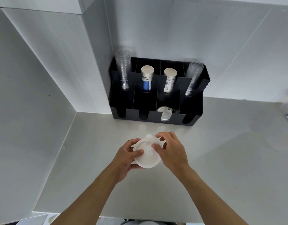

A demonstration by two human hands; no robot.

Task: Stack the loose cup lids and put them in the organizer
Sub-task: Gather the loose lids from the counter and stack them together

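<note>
Head view | left hand (123, 157) cradling lid stack (147, 154), right hand (170, 150) pinching top rim | square edges, seat flush | then into organizer (195, 109) slot beside stored lids (164, 113).

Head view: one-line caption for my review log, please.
Both hands, left hand and right hand, hold white cup lids above the counter before a black organizer.

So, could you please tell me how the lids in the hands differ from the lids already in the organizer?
The held lids are clear of the counter in both hands, left hand and right hand; the stored lids sit in the black organizer, third front slot from the left. The held lids show fully; the stored ones are partly hidden. Both are white and round.
</note>
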